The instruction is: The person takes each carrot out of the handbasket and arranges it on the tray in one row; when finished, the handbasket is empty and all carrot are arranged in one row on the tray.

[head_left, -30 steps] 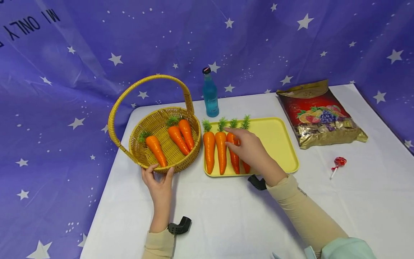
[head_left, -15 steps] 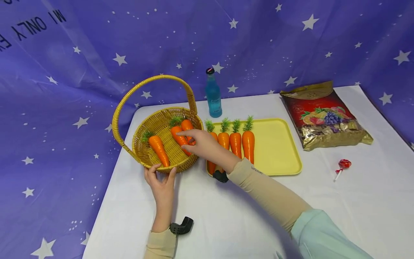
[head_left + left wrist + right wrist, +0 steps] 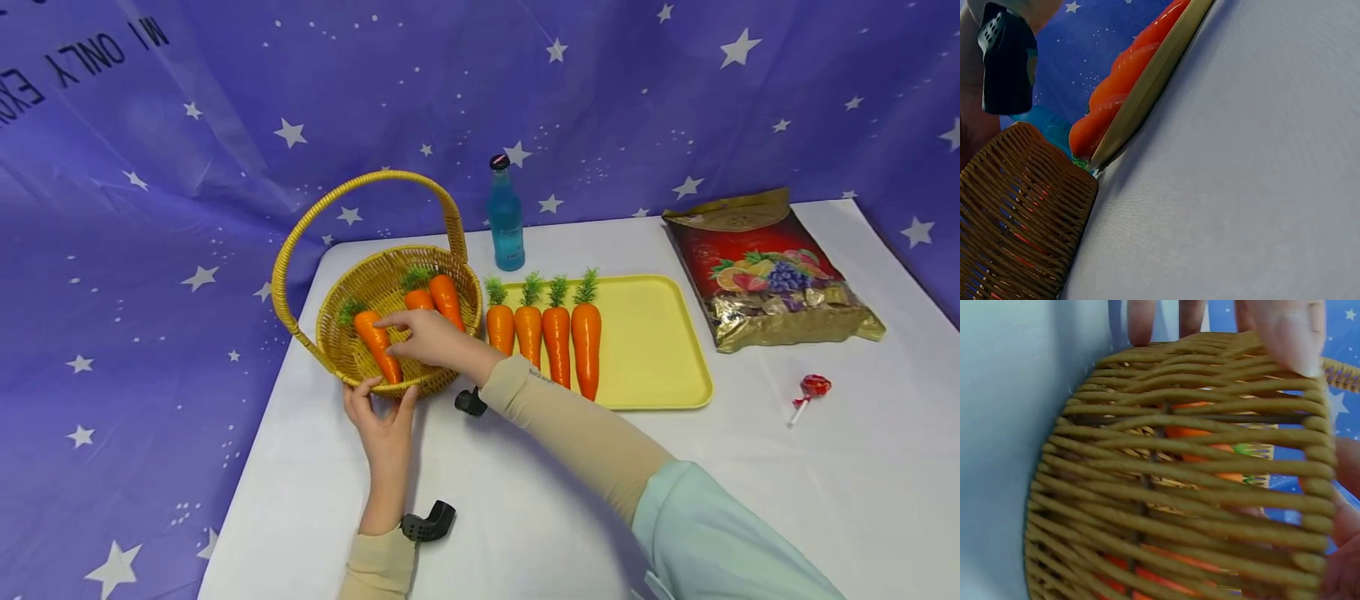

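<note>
Left hand (image 3: 384, 429) gripped the near rim of the basket (image 3: 375, 287), right hand (image 3: 433, 337) hung over its edge, finger and thumb wide by a carrot (image 3: 377, 340), bare tray (image 3: 652, 354) lying open rightward!

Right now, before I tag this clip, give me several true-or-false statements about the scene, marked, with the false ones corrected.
1. The left hand holds the near rim of the wicker basket. True.
2. The capped blue bottle lies on its side. False: the capped blue bottle stands upright.
3. Four carrots lie on the yellow tray. True.
4. The lollipop lies on the yellow tray. False: the lollipop lies on the white tablecloth.
5. The right hand is at the leftmost carrot in the basket in the head view. True.
6. The basket holds five carrots. False: three show in it.
</note>
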Tool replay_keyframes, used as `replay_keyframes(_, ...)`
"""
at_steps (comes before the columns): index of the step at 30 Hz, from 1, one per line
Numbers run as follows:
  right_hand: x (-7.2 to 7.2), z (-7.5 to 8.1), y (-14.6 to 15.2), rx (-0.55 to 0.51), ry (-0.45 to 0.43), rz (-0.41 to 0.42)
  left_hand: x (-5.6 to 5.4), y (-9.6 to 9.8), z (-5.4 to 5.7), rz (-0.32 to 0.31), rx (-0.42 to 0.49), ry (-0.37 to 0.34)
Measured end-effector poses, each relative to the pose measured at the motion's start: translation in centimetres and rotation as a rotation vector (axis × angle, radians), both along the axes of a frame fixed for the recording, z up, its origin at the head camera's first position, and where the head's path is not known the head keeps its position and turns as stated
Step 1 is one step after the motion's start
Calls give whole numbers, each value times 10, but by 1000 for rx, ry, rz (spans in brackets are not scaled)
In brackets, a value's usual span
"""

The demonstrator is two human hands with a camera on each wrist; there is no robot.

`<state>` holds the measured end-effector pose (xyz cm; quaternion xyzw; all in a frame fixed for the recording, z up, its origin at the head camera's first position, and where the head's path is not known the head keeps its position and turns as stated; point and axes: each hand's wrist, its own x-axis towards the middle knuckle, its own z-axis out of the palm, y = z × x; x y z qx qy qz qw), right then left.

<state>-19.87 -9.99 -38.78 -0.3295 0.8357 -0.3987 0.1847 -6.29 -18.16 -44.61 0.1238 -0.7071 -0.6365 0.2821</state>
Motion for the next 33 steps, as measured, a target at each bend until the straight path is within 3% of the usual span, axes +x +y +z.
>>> replay_keyframes(8,-5,-9,-14,67,-22,10,-1,0,-3,-1,-33,15)
replay_keyframes(15,-5,-13,-25,55,-45,40,-1,1,-1,-7,-5,10)
replay_keyframes(24,-4,-18,-35,70,-51,49,0,0,-1,13,-36,-17)
replay_keyframes(33,-5,-19,-41,104,-73,90,-1,0,-1,-5,-11,0)
